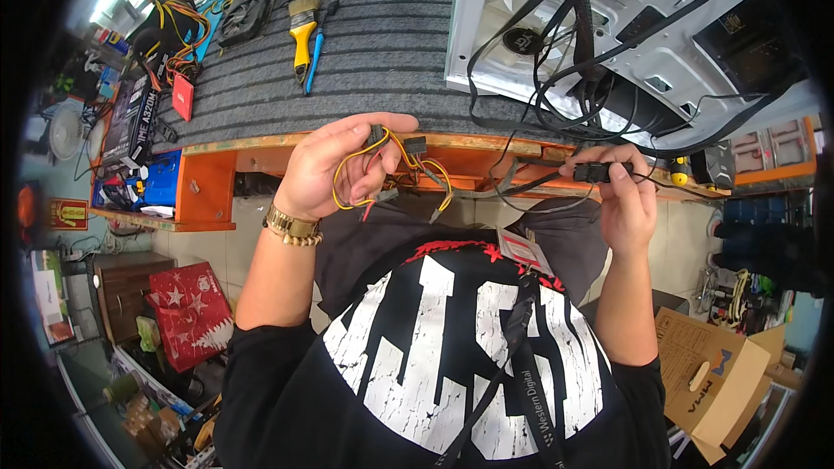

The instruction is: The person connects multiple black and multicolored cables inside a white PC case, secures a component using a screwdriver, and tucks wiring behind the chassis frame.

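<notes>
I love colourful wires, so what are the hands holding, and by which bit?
The left hand holds a yellow-and-red cable by one of its black plugs; the right hand grips a black connector near its right end.

The grey mat [395, 48] offers passage; black cables [584, 48] obstruct the right side.

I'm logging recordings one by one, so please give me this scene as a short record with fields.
Left grip: holding yellow-and-red wiring with black connectors
Right grip: pinching a black plug on a dark cable
Bench top: grey ribbed mat; yellow-handled brush beside a blue-handled tool
Upper right: white computer case, black cables in front
Lower left: red bag
Lower right: open cardboard box
</notes>
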Demonstrator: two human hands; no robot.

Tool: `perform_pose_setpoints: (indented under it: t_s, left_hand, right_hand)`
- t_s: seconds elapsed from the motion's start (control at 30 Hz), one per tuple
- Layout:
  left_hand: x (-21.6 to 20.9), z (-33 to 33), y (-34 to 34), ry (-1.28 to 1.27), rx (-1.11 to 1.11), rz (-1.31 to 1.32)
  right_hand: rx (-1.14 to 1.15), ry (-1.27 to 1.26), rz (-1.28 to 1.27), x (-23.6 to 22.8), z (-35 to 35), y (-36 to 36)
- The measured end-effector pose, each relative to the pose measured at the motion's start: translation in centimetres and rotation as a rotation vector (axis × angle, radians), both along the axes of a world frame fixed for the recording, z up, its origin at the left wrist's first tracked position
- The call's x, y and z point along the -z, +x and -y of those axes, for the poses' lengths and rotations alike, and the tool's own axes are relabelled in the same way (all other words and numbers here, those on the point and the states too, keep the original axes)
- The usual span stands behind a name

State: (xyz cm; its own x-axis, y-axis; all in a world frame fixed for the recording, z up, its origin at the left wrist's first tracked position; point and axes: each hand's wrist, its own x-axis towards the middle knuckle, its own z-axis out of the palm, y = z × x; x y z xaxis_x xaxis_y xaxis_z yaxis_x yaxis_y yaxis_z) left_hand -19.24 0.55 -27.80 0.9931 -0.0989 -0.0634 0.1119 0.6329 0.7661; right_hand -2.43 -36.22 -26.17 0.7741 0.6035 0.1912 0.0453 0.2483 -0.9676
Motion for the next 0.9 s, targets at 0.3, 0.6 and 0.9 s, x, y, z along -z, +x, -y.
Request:
perform_pose_setpoints:
  t_s: [0.3, 0.6, 0.9]
  left_hand:
    - [-0.07, -0.34, 0.09, -0.002, -0.008, 0.029]
    - [-0.23, -0.29, 0.48, 0.006, -0.035, 0.038]
    - [-0.85, -0.05, 0.39, -0.029, 0.007, 0.037]
  right_hand:
    - [0.007, 0.013, -0.019, 0.07, -0.14, -0.13]
    - [-0.005, 0.023, -0.008, -0.01, -0.33, 0.02]
    - [-0.002, 0.02, -0.015, 0.37, -0.11, 0.16]
